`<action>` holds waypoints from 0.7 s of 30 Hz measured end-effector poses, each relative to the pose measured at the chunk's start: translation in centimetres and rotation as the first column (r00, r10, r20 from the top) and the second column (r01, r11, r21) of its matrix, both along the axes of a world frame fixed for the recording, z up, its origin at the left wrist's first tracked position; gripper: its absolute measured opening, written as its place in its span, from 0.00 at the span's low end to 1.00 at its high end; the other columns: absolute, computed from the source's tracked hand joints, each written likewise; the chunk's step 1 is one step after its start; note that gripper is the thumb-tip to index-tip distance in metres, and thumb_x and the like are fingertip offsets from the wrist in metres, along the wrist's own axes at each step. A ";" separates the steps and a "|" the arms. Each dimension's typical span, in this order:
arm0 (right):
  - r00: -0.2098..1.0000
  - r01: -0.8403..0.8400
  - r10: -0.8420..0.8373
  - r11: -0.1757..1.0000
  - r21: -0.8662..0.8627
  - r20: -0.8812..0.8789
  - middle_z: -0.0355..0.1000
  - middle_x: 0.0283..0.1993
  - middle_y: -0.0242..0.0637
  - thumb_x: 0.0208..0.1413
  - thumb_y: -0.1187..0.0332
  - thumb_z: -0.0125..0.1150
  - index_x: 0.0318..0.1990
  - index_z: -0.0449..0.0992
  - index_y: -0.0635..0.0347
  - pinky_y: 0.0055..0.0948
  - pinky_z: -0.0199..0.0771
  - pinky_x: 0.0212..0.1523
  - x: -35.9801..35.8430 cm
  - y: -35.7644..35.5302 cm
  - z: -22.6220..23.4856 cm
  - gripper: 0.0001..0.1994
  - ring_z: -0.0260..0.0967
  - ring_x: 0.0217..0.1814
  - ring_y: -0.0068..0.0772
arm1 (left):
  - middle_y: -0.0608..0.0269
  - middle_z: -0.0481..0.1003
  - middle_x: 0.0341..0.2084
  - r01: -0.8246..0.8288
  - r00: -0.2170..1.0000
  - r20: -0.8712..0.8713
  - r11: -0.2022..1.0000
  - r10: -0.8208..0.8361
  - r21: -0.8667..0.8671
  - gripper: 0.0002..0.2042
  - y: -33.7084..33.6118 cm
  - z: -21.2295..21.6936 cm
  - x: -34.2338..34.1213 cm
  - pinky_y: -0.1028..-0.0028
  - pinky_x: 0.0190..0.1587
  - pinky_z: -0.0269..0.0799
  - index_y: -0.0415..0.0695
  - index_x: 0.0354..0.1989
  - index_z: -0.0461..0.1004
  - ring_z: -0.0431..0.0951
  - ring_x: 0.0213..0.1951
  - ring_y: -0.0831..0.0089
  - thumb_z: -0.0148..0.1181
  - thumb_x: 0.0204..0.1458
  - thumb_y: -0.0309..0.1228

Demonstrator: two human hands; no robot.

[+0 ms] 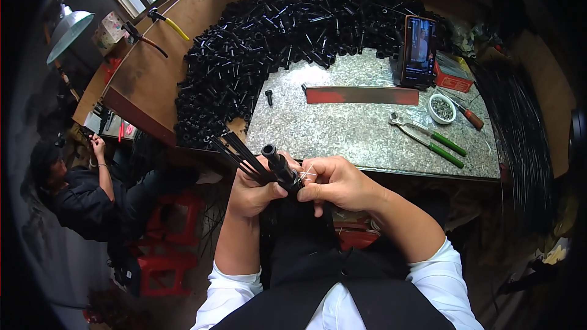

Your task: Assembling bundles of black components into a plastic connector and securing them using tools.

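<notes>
My left hand (249, 198) is closed around a black tubular fitting (279, 164) and a fan of thin black rods (237, 151) that look like umbrella ribs. The fitting stands with its hollow end up, the thumb pressed on its side. My right hand (347, 188) pinches at the fitting's right side, thumb and forefinger close together. Several thin, pale wire pieces (310, 173) stick out by those fingers. The exact contact point is partly hidden by the fingertips. Both hands are just in front of the table's near edge.
A big heap of black fittings (287, 24) backs the speckled table (342, 134). On it lie a red-brown bar (362, 95), green-handled pliers (428, 137), a bowl (441, 109) of small metal bits, a screwdriver (469, 116) and a propped phone (419, 49). Black rods (520, 128) hang right; a co-worker (79, 189) sits left.
</notes>
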State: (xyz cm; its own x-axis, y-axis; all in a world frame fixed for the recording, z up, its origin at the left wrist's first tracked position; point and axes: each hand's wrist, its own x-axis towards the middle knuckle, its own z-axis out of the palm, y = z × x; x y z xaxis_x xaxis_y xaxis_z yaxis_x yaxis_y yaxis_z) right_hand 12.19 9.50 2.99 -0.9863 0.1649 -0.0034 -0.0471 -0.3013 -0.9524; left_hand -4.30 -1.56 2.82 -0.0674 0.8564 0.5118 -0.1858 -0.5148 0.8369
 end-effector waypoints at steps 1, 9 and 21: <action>1.000 0.002 -0.002 1.000 -0.001 0.003 0.64 0.30 0.31 0.53 0.76 0.61 0.24 0.65 0.62 0.17 0.72 0.21 0.1 -0.1 0.0 0.10 0.69 0.24 0.20 | 0.55 0.77 0.36 0.002 1.000 0.003 1.000 -0.002 -0.001 0.14 0.0 0.0 0.1 0.71 0.44 0.71 0.33 0.40 0.76 0.76 0.39 0.70 0.67 0.45 0.25; 0.845 0.534 -0.478 0.740 0.409 -0.239 0.64 0.26 0.33 0.49 0.74 0.64 0.22 0.65 0.64 0.24 0.65 0.25 -2.1 -1.7 -0.9 0.12 0.64 0.25 0.23 | 0.61 0.69 0.40 -0.685 0.728 0.033 0.727 0.684 0.040 0.28 1.1 -1.1 7.3 0.76 0.50 0.65 0.34 0.60 0.53 0.71 0.42 0.74 0.60 0.53 0.27; 0.836 0.544 -0.441 0.745 0.387 -0.325 0.65 0.24 0.41 0.52 0.74 0.59 0.27 0.69 0.67 0.31 0.66 0.27 -2.8 -3.4 -2.2 0.07 0.65 0.24 0.36 | 0.63 0.69 0.29 -0.760 0.632 -0.325 0.644 0.704 -0.085 0.13 -1.5 -0.4 4.3 0.78 0.35 0.68 0.35 0.45 0.61 0.69 0.31 0.79 0.55 0.53 0.22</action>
